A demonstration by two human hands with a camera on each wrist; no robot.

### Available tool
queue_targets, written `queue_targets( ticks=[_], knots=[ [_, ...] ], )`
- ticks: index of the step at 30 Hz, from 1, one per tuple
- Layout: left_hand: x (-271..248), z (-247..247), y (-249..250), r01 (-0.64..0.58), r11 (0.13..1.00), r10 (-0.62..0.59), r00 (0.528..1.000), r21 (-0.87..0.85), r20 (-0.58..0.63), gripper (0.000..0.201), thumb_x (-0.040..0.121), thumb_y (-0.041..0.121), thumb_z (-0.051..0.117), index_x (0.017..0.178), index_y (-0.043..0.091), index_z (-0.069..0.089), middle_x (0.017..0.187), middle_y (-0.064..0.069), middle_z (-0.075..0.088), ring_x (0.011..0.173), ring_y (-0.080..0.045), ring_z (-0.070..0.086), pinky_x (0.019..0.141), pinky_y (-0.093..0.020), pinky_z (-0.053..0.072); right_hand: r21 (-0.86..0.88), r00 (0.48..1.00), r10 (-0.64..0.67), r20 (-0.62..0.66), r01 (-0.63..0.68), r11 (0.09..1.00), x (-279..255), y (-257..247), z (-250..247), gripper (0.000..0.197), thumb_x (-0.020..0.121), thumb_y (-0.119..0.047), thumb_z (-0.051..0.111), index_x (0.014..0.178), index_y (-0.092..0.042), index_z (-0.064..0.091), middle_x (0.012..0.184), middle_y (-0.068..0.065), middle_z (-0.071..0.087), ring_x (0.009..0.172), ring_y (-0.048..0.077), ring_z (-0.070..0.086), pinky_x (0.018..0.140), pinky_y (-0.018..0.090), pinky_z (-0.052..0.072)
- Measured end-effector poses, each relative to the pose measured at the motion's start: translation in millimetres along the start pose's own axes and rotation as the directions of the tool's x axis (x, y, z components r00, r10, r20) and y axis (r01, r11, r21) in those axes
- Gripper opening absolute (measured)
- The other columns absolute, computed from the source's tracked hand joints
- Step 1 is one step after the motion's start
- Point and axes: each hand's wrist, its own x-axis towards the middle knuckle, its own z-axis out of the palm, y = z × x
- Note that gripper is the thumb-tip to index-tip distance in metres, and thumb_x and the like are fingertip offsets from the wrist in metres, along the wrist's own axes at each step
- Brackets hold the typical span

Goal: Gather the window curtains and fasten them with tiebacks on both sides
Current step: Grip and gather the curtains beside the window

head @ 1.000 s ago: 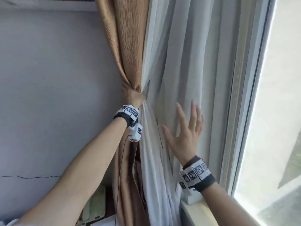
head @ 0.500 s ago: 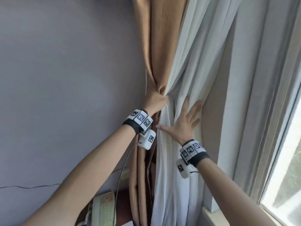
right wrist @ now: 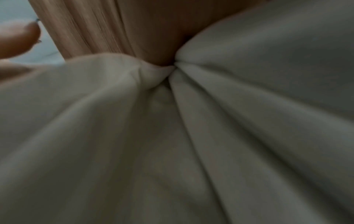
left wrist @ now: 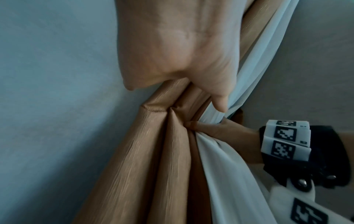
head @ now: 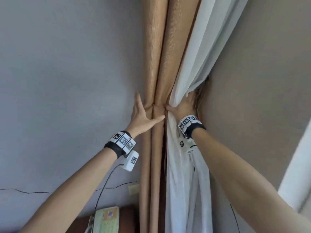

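Left of the left hand, a grey-blue wall runs down to a thin dark crack; below that wrist a pale green telephone sits on a dark wooden top, its label too small to read. Both wrists carry black straps with white blocks printed in black-and-white square codes; no legible writing shows on them.

The left hand's fingers reach round the far side of the tan curtain and its thumb lies across the front folds, so it wraps the tan bundle loosely. The left wrist view shows what the head view does not: the palm pressed on the tan cloth, the folds pinched to a narrow waist under it, and the thumb tip touching the white fabric.

Just right of that hand, the white sheer curtain hangs touching the tan one. The right hand grips the sheer at the same height, thumb in front and pressed to the seam between the two fabrics, fingers hidden behind the cloth.

The right wrist view is blurred and nearly filled with white folds drawn to one gathered point, tan cloth above it and a finger at the left edge. Right of the right hand stands a beige wall, then a white window frame. The head view catches no tieback.
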Motion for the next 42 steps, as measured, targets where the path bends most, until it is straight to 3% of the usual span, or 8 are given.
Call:
queue_targets(
  ticks=[9, 12, 15, 21, 24, 33, 38, 42],
  knots=[
    [87.4, 9.7, 51.1, 0.145, 0.986, -0.151, 0.985, -0.082, -0.079, 0.168, 0.033, 0.084, 0.089, 0.164, 0.018, 0.007, 0.169, -0.004, 0.024, 0.153, -0.017, 0.03, 0.126, -0.042, 0.031, -0.101, 0.986, -0.07, 0.153, 0.086, 0.991, 2.0, 8.3, 29.0, 0.118, 0.075, -0.051, 0.083, 0.166, -0.019, 0.015, 0.173, 0.015, -0.014, 0.161, 0.031, -0.014, 0.126, 0.063, 0.0],
    [96.5, 37.3, 65.2, 0.158, 0.982, -0.157, 0.987, -0.103, 0.013, 0.16, 0.026, 0.082, 0.091, 0.159, 0.017, 0.03, 0.157, 0.001, 0.047, 0.14, -0.013, 0.049, 0.119, -0.038, 0.042, 0.122, 0.965, -0.07, 0.252, 0.039, 0.992, -18.5, 27.5, 20.3, 0.132, 0.058, -0.083, 0.081, 0.163, -0.031, 0.02, 0.167, 0.001, 0.031, 0.155, 0.017, 0.031, 0.128, 0.055, 0.024],
    [111.3, 69.9, 56.4, 0.116, 0.988, -0.121, 0.992, -0.098, -0.039, 0.164, 0.017, 0.088, 0.086, 0.158, 0.026, 0.029, 0.156, 0.004, 0.047, 0.139, -0.011, 0.05, 0.116, -0.037, 0.045, 0.257, 0.933, -0.155, 0.324, 0.071, 0.964, -51.0, 41.6, -17.0, 0.104, 0.068, -0.056, 0.089, 0.155, -0.028, 0.04, 0.148, -0.011, 0.055, 0.138, 0.004, 0.051, 0.12, 0.042, 0.044],
    [72.7, 52.8, 94.8, 0.039, 0.973, -0.071, 0.988, -0.227, -0.136, 0.041, 0.074, 0.032, 0.094, 0.104, 0.02, 0.067, 0.106, 0.009, 0.069, 0.105, -0.012, 0.07, 0.086, -0.015, 0.054, 0.255, 0.95, -0.246, 0.191, 0.194, 0.947, -123.2, 43.8, -103.9, 0.097, 0.09, -0.03, 0.081, 0.165, -0.032, 0.02, 0.17, -0.015, 0.022, 0.159, 0.003, 0.017, 0.132, 0.036, 0.018],
    [64.9, 35.7, 87.4, 0.021, 0.953, -0.076, 0.983, -0.304, -0.168, 0.049, 0.074, 0.032, 0.092, 0.113, 0.012, 0.069, 0.112, 0.003, 0.072, 0.105, -0.012, 0.071, 0.098, -0.031, 0.057, 0.193, 0.989, -0.145, -0.015, 0.145, 0.97, -140.6, 28.5, -121.7, 0.11, 0.083, -0.044, 0.086, 0.165, -0.032, 0.013, 0.17, -0.014, 0.014, 0.156, 0.0, 0.009, 0.129, 0.031, 0.014],
    [10.0, -13.5, 59.8, 0.093, 0.944, -0.114, 0.992, -0.315, -0.048, 0.09, 0.079, 0.031, 0.091, 0.148, 0.004, 0.04, 0.136, -0.001, 0.056, 0.127, -0.016, 0.056, 0.114, -0.038, 0.046, 0.222, 0.969, 0.155, 0.195, -0.197, 0.955, -74.7, -36.5, -83.4, 0.182, 0.033, -0.077, 0.095, 0.162, -0.026, -0.024, 0.175, -0.003, 0.003, 0.16, 0.018, 0.016, 0.132, 0.046, 0.017],
    [-1.6, -53.2, 40.9, 0.076, 0.945, -0.093, 0.995, -0.318, -0.041, 0.092, 0.069, 0.039, 0.096, 0.143, 0.009, 0.05, 0.137, 0.004, 0.061, 0.121, -0.009, 0.061, 0.112, -0.033, 0.047, 0.355, 0.93, 0.025, 0.367, -0.165, 0.92, -82.4, -75.8, -54.8, 0.112, 0.077, -0.043, 0.091, 0.163, -0.019, 0.023, 0.156, 0.0, 0.048, 0.138, 0.016, 0.05, 0.122, 0.038, 0.037],
    [-6.4, -61.6, 39.0, 0.02, 0.948, -0.003, 0.998, -0.317, 0.056, 0.092, 0.059, 0.04, 0.101, 0.136, 0.016, 0.057, 0.128, 0.013, 0.064, 0.105, 0.012, 0.062, 0.104, -0.02, 0.048, 0.371, 0.885, -0.042, 0.464, -0.151, 0.916, -112.3, -93.0, -39.4, 0.017, 0.101, -0.032, 0.067, 0.114, -0.023, 0.065, 0.113, -0.004, 0.07, 0.121, 0.022, 0.063, 0.112, 0.044, 0.05]
  ],
)
